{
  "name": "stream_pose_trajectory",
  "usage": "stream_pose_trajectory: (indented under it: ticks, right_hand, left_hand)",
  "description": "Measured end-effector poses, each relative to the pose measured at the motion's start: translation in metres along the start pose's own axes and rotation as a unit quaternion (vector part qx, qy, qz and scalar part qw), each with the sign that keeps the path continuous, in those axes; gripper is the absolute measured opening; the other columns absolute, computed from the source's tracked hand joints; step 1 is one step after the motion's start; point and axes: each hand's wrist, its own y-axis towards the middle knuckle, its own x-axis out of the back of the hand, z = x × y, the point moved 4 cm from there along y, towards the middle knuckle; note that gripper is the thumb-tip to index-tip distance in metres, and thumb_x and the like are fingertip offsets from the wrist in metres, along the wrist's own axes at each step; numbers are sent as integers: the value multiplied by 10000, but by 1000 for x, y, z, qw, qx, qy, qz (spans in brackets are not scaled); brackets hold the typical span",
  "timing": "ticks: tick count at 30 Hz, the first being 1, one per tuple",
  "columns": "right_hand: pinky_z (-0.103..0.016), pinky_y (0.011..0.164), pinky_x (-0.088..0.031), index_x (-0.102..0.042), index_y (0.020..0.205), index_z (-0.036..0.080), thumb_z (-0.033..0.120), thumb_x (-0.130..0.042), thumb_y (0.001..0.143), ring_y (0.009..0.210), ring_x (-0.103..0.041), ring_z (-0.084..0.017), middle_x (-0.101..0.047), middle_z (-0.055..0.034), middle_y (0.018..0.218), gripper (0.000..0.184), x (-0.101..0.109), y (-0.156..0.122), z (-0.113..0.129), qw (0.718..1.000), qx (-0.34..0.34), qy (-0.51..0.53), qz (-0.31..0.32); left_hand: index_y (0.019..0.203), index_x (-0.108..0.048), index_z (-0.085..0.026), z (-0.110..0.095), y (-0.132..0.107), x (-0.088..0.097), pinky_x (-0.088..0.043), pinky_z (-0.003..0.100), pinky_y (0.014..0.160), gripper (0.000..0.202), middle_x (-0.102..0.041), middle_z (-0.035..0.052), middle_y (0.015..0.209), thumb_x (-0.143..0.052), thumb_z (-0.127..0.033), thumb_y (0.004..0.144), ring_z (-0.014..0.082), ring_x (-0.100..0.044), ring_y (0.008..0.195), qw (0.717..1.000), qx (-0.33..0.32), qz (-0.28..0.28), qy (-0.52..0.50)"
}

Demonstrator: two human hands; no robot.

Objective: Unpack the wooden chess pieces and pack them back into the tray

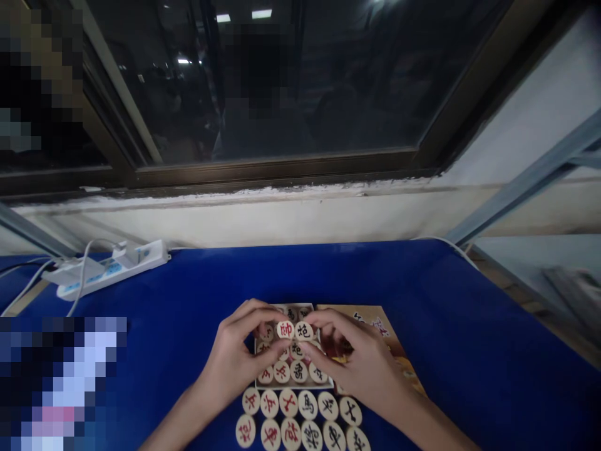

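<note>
Round wooden Chinese chess pieces with red or black characters lie in a small open box (261,381) on a blue table (422,294). My left hand (239,354) pinches a red-marked piece (285,329) above the box. My right hand (354,357) pinches a black-marked piece (303,331) right beside it; the two pieces touch edge to edge. Two rows of several pieces (300,419) lie flat on the cloth just in front of the box, between my forearms.
The box lid (375,316) with a printed picture lies under my right hand. A white power strip (110,268) with cables sits at the back left. A blurred patch covers the near left. A window and wall rise behind the table; the table's right edge drops off.
</note>
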Motion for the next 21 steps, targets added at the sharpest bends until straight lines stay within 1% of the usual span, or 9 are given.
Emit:
stream_pose_trajectory:
  ticks: [4,8,11,14,17,19,21]
  right_hand:
    - [-222,492,-483,-633,1042,230,366,-602,919,500,-539,-93,-574,42,632,186,3,2,1,1000,6,9,-12]
    - [-220,500,-492,-636,1009,214,361,-585,927,510,-550,-93,-617,24,650,176,7,5,6,999,30,-5,-12]
    - [-215,495,-484,-634,1004,211,356,-577,926,509,-544,-89,-630,20,660,174,8,6,7,999,30,-15,-13]
    - [-227,495,-488,-632,1018,216,360,-576,926,507,-543,-94,-644,12,682,180,7,5,5,1000,20,-15,-11]
    - [-222,484,-488,-623,1041,229,342,-584,930,508,-548,-93,-654,14,706,163,7,4,8,1000,27,-12,-10]
    - [-211,486,-498,-617,1062,242,330,-601,927,524,-574,-90,-664,24,727,162,10,3,12,999,38,-7,-19]
    - [-211,515,-525,-615,1079,252,328,-623,920,559,-616,-94,-682,31,752,176,15,3,15,998,49,-6,-33]
  left_hand:
    - [1054,-709,-232,0,-1,-1,-509,270,628,212,-682,32,941,-742,-212,845,131,-574,705,1000,-9,7,-5]
    - [1059,-710,-229,-4,-1,-1,-490,263,598,190,-679,39,938,-714,-237,869,127,-554,674,1000,-13,-3,11]
    - [1066,-693,-223,-6,-1,-2,-482,270,605,184,-665,36,894,-688,-233,883,132,-552,666,1000,-16,-8,22]
    - [1076,-657,-216,-4,-2,-4,-475,273,612,213,-648,17,843,-692,-218,866,130,-548,653,1000,-3,-10,29]
    - [1049,-628,-210,-3,-4,-4,-470,268,605,214,-652,12,844,-697,-211,847,129,-549,654,999,14,-15,24]
    - [1036,-618,-210,-6,-6,-3,-469,268,610,200,-641,7,829,-690,-209,849,132,-554,667,999,16,-16,24]
    - [1039,-612,-211,-11,-7,-1,-467,268,614,191,-627,1,814,-684,-216,862,135,-559,679,999,3,-23,34]
